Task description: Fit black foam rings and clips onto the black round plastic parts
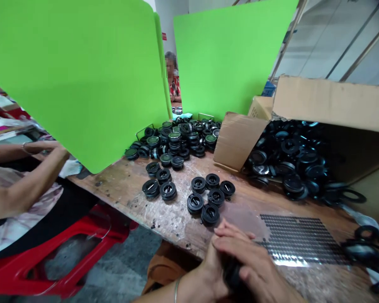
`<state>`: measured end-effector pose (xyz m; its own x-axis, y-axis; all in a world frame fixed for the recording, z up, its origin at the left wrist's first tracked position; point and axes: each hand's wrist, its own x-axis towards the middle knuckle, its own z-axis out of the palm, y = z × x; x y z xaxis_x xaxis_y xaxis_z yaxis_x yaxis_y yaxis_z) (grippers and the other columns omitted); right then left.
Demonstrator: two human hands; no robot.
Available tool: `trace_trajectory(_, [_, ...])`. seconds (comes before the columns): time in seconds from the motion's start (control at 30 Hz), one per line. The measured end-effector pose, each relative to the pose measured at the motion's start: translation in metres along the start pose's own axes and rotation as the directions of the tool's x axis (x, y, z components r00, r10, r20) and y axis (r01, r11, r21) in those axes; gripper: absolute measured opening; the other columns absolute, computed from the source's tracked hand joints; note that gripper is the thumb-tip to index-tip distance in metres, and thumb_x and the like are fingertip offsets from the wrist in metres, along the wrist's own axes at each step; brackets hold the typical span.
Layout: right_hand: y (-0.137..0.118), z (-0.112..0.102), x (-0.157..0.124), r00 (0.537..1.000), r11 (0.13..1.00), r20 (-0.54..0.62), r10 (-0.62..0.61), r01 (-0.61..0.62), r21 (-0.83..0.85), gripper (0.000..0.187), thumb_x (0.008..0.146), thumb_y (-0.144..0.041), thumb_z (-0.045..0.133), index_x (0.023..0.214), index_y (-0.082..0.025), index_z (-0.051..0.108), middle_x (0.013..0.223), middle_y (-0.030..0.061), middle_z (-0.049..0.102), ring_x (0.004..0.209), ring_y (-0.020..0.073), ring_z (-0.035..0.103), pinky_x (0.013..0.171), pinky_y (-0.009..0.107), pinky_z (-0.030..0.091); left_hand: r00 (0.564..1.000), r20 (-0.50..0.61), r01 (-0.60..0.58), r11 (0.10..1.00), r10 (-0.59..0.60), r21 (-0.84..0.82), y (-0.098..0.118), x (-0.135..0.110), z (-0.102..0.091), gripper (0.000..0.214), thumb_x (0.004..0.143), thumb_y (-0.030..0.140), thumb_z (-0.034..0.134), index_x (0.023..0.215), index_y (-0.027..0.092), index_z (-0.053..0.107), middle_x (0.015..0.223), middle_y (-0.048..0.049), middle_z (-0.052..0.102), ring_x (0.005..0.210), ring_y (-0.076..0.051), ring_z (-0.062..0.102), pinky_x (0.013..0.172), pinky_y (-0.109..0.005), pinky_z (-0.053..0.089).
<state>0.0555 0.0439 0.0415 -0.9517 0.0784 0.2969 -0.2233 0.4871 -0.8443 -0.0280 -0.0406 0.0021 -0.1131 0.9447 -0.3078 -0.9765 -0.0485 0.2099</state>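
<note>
Both of my hands are together at the table's front edge, closed around a black round part (pixel 232 273) that they mostly cover. My left hand (pixel 210 267) wraps it from the left side. My right hand (pixel 255 261) lies over it from the right, fingers reaching across to the left fingertips. Just beyond my fingers stands a cluster of several black round parts (pixel 210 213) with a slot or bar across the middle. A second small group of the same round parts (pixel 168 190) stands to its left.
Behind is a large heap of black round parts (pixel 174 141). On the right, a tipped cardboard box (pixel 318 99) holds more, with loose black rings (pixel 366 235) nearer. A sheet with rows of small dots (pixel 300 235) lies beside my right hand. Green panels (pixel 82 75) enclose the table; a co-worker's arm (pixel 34 176) shows left.
</note>
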Motion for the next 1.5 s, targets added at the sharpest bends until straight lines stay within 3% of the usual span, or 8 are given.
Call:
trace_trajectory(0.13, [0.016,0.007,0.009,0.985,0.996,-0.168,0.023,-0.008,0.088,0.046,0.097,-0.049,0.027,0.087,-0.025,0.065,0.080,0.0055,0.068,0.079,0.0231,0.064,0.075,0.036,0.049,0.988,-0.141,-0.064,0.997,0.068,0.036,0.016,-0.010,0.004,0.059,0.084,0.068,0.040,0.106,0.016,0.059,0.094,-0.0117,0.067,0.093,-0.025,0.064,0.084,-0.036,0.047])
trace_trajectory(0.23, [0.048,-0.002,0.031,0.779,0.897,-0.455,0.432,-0.422,0.129,0.051,0.097,-0.051,0.021,0.075,-0.022,0.058,0.072,0.0051,0.064,0.069,0.0222,0.060,0.067,0.034,0.046,0.898,-0.206,-0.255,0.842,0.389,0.476,0.018,-0.020,0.004,0.040,0.087,0.054,0.050,0.112,0.023,0.058,0.110,-0.0081,0.064,0.105,-0.023,0.059,0.092,-0.035,0.044])
trace_trajectory(0.4, [0.092,-0.021,0.068,0.738,0.797,-0.492,0.462,-0.589,-0.134,0.035,0.093,-0.050,0.036,0.080,-0.022,0.052,0.079,0.0061,0.062,0.078,0.0237,0.060,0.073,0.036,0.045,0.591,0.335,-0.205,-0.265,0.734,0.942,0.037,-0.025,-0.010,0.017,0.084,0.026,0.061,0.099,0.025,0.068,0.122,-0.0087,0.057,0.123,-0.028,0.044,0.108,-0.044,0.031])
trace_trajectory(0.57, [0.102,-0.005,0.076,0.788,0.649,-0.547,0.282,-0.577,-0.496,0.014,0.090,-0.024,0.044,0.083,-0.018,0.054,0.091,0.0119,0.059,0.091,0.0260,0.054,0.080,0.038,0.043,0.644,0.613,-0.045,-0.776,0.459,0.629,0.062,-0.001,-0.029,0.041,0.086,0.020,0.056,0.126,0.029,0.058,0.140,-0.0077,0.048,0.139,-0.034,0.025,0.111,-0.057,0.023])
trace_trajectory(0.93, [0.095,-0.077,0.009,0.704,0.635,-0.710,0.009,-0.553,-0.540,0.012,0.092,-0.022,0.049,0.083,-0.018,0.057,0.084,0.0048,0.059,0.085,0.0200,0.052,0.079,0.031,0.041,0.587,0.786,-0.064,-0.957,0.195,0.284,0.071,0.040,-0.036,0.025,0.084,0.026,0.059,0.104,0.029,0.072,0.119,-0.0058,0.067,0.132,-0.038,0.034,0.107,-0.065,0.018])
trace_trajectory(1.07, [0.088,-0.135,-0.077,0.601,0.361,-0.799,0.017,-0.749,-0.556,0.012,0.089,-0.025,0.051,0.087,-0.017,0.061,0.093,0.0099,0.058,0.094,0.0250,0.053,0.083,0.036,0.041,0.636,0.742,-0.026,-0.956,0.211,0.294,0.070,0.048,-0.019,0.022,0.083,0.027,0.058,0.100,0.027,0.073,0.116,-0.0046,0.068,0.128,-0.038,0.037,0.107,-0.061,0.021])
trace_trajectory(1.23, [0.093,-0.167,-0.162,0.320,-0.049,-0.914,0.250,-0.938,-0.342,0.039,0.090,-0.044,0.049,0.114,-0.014,0.057,0.098,0.0162,0.061,0.078,0.0270,0.062,0.064,0.033,0.042,0.703,0.658,0.059,-0.944,0.270,0.325,0.066,0.063,0.000,0.022,0.084,0.023,0.056,0.098,0.027,0.073,0.117,-0.0050,0.068,0.126,-0.038,0.039,0.103,-0.059,0.025])
trace_trajectory(1.5, [0.109,-0.169,-0.184,0.251,0.183,-0.923,0.291,-0.962,-0.204,0.039,0.081,-0.036,0.048,0.106,-0.012,0.064,0.060,0.0046,0.062,0.060,0.0237,0.061,0.059,0.030,0.040,0.715,0.585,0.089,-0.880,0.382,0.466,0.066,0.058,0.016,0.027,0.085,0.021,0.055,0.109,0.020,0.068,0.124,-0.0123,0.062,0.129,-0.038,0.037,0.106,-0.059,0.026])
